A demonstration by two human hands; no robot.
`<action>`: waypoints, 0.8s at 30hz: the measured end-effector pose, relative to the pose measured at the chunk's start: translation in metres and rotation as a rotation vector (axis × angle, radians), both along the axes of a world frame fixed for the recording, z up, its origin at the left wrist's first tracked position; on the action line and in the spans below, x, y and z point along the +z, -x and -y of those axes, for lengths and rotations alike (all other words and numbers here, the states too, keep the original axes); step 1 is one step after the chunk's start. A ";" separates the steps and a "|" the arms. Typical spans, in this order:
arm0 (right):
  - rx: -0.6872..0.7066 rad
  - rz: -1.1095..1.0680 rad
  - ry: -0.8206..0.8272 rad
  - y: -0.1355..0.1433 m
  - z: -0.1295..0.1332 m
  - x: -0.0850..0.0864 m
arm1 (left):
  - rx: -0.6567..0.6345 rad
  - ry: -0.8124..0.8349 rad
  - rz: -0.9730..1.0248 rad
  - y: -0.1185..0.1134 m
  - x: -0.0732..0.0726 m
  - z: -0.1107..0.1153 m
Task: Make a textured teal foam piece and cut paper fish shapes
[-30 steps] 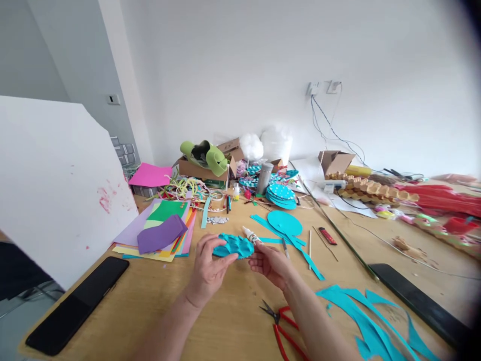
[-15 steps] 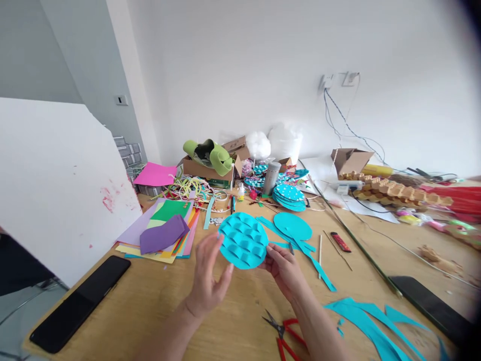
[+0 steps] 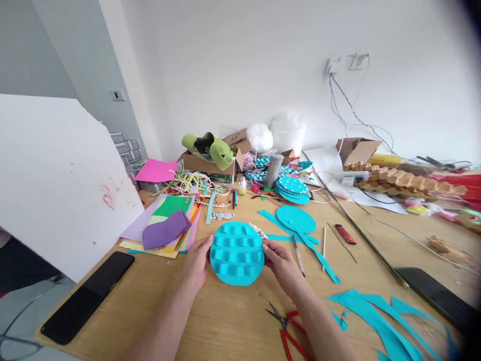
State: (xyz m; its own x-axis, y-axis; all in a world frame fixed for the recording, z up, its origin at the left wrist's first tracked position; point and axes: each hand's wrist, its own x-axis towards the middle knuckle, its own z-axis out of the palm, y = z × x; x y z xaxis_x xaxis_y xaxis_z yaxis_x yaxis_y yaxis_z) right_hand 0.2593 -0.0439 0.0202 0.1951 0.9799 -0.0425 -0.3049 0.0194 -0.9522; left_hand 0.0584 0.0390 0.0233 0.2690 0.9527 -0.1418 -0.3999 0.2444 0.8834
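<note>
A round turquoise disc with rows of raised, curved strips is held up over the table between both hands. My left hand pinches its left edge. On the opposite edge, my right hand grips it between thumb and fingers. Behind the disc lies a partly hidden white tube. A plain turquoise disc with long strips rests farther back to the right, near a pen. Red-handled scissors lie with blades apart, left of my right forearm.
Coloured sheets and a black phone lie left. Turquoise scraps, a long green stick and a red cutter are right. A grey bottle and cardboard box stand at the back.
My left hand has gone from spread fingers beside the disc to gripping its left edge. The disc has turned and moved slightly lower, and its strips now run in level rows.
</note>
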 end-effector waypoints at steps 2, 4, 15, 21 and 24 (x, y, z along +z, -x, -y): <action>0.001 -0.009 0.008 0.000 0.000 -0.001 | -0.031 0.009 0.007 0.000 0.001 0.001; -0.010 -0.030 0.014 -0.001 0.000 -0.002 | -0.045 0.007 0.018 0.001 0.002 0.001; -0.001 -0.058 0.022 0.001 0.001 -0.002 | -0.028 -0.105 -0.079 0.001 -0.003 -0.002; -0.029 -0.106 0.066 0.002 0.002 0.002 | -0.030 -0.114 -0.100 0.000 -0.005 -0.001; -0.045 -0.109 0.072 0.002 0.002 0.003 | -0.051 -0.121 -0.118 -0.001 -0.006 0.000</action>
